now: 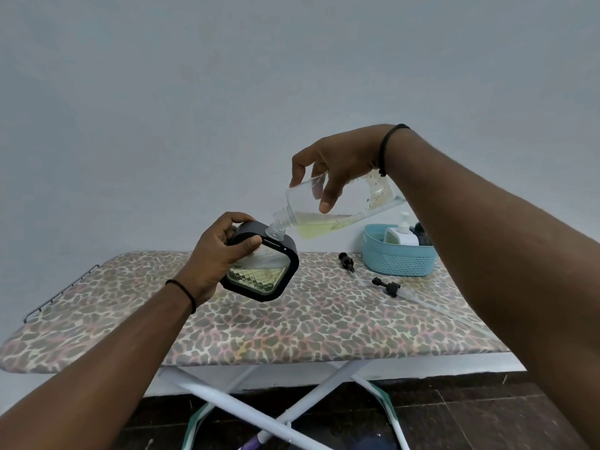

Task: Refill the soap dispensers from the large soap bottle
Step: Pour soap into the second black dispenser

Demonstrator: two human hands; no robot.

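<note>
Above the middle of the worktop, dispenser in left hand, with large bottle tilted from right hand, neck at dispenser's top; basket at far right edge, two pumps just before it.

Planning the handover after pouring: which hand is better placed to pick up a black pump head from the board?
Right hand: both black pump heads lie below it, though it grips the clear soap bottle.
</note>
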